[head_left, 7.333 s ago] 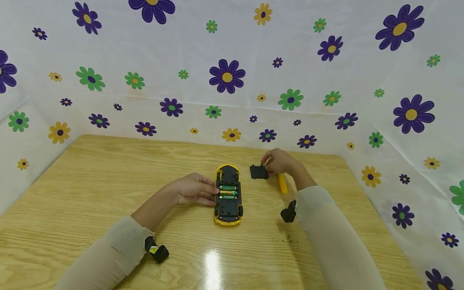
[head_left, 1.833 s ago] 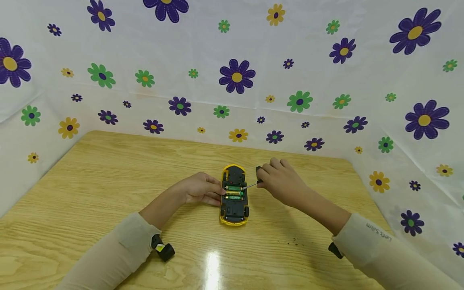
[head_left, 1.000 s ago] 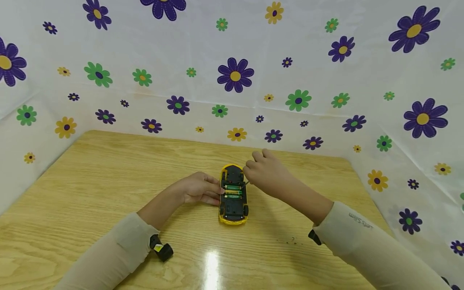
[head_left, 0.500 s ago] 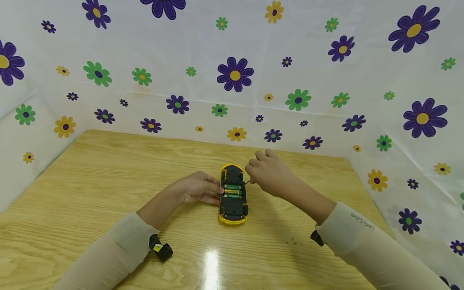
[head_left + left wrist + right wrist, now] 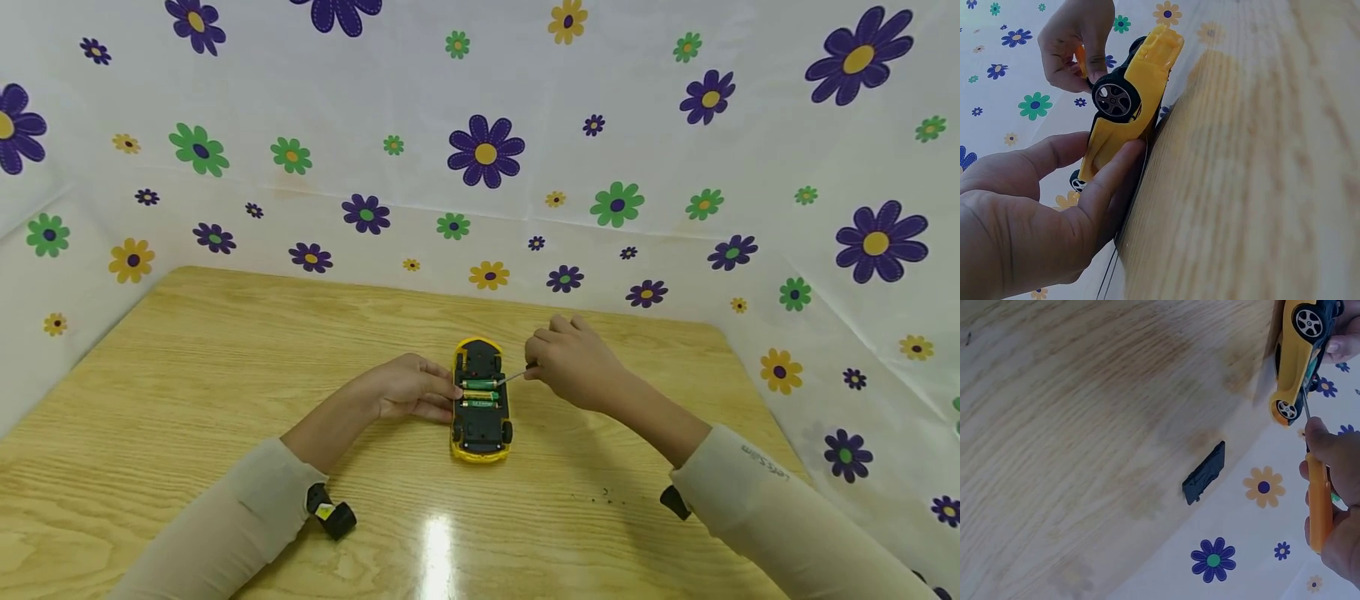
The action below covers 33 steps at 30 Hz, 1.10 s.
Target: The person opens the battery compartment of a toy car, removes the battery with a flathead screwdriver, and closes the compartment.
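A yellow toy car (image 5: pixel 482 435) lies upside down on the table, its black underside up. Several green-and-gold batteries (image 5: pixel 480 395) sit side by side in its uncovered battery compartment. My left hand (image 5: pixel 408 390) holds the car by its left side, thumb on the upper edge and fingers low against the body. In my right hand (image 5: pixel 573 365) I grip a screwdriver (image 5: pixel 1319 500) by its orange handle. Its thin metal shaft reaches the right end of the farthest battery; whether that battery is lifted I cannot tell. A black battery cover (image 5: pixel 1205 473) lies apart on the table.
A few tiny dark bits, perhaps screws (image 5: pixel 606 497), lie on the wooden table (image 5: pixel 225 375) right of the car. A flowered white cloth (image 5: pixel 420 100) stands behind and at both sides. In the head view my right hand hides the cover.
Earlier my right hand touched the black cover while the screwdriver lay on the table; now it grips the screwdriver. Over the last half second this hand shifted slightly right, showing more shaft.
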Available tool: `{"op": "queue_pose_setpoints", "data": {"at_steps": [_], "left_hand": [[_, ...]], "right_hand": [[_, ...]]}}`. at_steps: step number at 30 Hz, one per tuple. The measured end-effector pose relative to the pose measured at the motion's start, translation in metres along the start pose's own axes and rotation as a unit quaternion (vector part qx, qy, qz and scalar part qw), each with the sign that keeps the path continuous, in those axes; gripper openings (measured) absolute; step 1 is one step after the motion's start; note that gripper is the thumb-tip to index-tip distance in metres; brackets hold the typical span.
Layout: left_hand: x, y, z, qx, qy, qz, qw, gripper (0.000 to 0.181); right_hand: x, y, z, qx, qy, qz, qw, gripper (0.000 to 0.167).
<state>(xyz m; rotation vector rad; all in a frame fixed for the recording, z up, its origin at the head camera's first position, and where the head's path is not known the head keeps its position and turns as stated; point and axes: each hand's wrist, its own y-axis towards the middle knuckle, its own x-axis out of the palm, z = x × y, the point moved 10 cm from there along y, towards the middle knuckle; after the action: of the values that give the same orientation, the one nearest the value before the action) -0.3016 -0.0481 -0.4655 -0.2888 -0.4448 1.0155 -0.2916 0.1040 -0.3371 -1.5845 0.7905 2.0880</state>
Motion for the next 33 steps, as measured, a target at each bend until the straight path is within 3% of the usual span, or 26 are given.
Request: {"op": "queue_pose_setpoints", "data": {"at_steps": [9,16,23,33], "left_hand": [[0.0,0.002,0.0,-0.002,0.002,0.004,1.0,0.057],[0.001,0.005,0.0,0.002,0.011,0.0,0.9999,0.04],[0.0,0.003,0.001,0.001,0.007,0.007,0.9999,0.04],[-0.001,0.001,0.0,-0.003,0.002,0.005,1.0,0.048]], "right_hand": [[0.003,-0.01,0.009,0.038,0.049,0.023,0.9978,0.015],[0.011,-0.019,0.016,0.072,0.094,0.019,0.9928,0.015],[0.008,-0.02,0.015,0.06,0.105,0.039,0.9919,0.015],[-0.002,-0.014,0.005,0.028,0.067,0.03,0.9969,0.017]]}}
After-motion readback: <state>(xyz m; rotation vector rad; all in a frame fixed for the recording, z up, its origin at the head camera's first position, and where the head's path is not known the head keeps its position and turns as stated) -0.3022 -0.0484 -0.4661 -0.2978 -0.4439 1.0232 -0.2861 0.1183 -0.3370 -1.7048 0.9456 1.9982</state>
